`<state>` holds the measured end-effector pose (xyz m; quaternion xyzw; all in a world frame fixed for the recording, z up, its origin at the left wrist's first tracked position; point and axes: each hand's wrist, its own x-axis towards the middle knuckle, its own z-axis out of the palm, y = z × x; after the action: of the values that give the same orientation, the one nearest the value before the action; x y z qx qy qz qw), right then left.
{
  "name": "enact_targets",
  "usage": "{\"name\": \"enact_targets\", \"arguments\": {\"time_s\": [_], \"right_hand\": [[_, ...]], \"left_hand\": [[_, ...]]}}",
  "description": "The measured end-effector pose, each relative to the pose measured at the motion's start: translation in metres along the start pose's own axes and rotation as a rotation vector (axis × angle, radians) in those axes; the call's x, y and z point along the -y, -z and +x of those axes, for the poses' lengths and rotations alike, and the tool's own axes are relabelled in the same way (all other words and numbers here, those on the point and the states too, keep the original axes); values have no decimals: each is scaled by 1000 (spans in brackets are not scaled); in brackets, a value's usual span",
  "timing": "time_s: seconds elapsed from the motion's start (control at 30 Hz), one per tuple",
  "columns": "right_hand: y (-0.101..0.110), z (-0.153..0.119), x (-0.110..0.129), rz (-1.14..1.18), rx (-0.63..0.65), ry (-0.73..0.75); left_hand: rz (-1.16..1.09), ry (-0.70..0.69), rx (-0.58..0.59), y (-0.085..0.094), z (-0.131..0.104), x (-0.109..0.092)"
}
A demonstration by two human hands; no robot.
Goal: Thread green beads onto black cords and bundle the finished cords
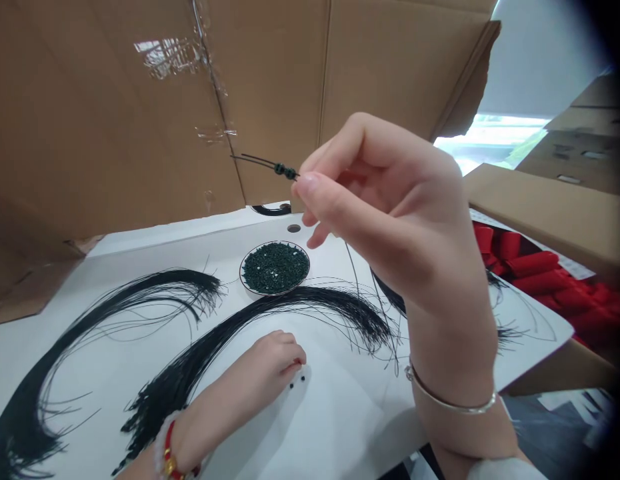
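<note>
Raised at the right, my right hand [385, 193] pinches a thin dark cord [257, 161] between thumb and forefinger. Small dark green beads [285, 171] sit on the cord just beyond the fingertips, and two thin ends stick out to the left. Low over the white table [335, 427], my left hand [277, 360] has its fingers curled together and pointing down; whatever they hold, if anything, is hidden. Two tiny dark beads [297, 382] lie on the table beside its fingertips. Behind it stands a round dish [241, 270] full of dark green beads [275, 267].
One bundle of dark cords [190, 367] curves beneath the dish, and another [75, 340] lies at the left. Cardboard [270, 80] rises behind the table. A box of red rolled items [545, 273] stands at the right.
</note>
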<state>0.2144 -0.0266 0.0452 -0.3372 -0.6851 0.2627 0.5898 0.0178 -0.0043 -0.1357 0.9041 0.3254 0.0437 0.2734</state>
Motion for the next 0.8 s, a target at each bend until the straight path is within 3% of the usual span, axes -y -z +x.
{"name": "enact_targets", "arguments": {"time_s": [0.1, 0.23, 0.6, 0.8], "right_hand": [[1, 1, 1, -7, 3, -50], [-3, 1, -6, 27, -14, 35], [-5, 0, -8, 62, -9, -1], [-5, 3, -11, 71, 13, -42]], "left_hand": [[-7, 10, 13, 4, -2, -7], [11, 18, 18, 1, -3, -13], [-42, -13, -3, -24, -5, 6], [-111, 32, -5, -14, -6, -5]]}}
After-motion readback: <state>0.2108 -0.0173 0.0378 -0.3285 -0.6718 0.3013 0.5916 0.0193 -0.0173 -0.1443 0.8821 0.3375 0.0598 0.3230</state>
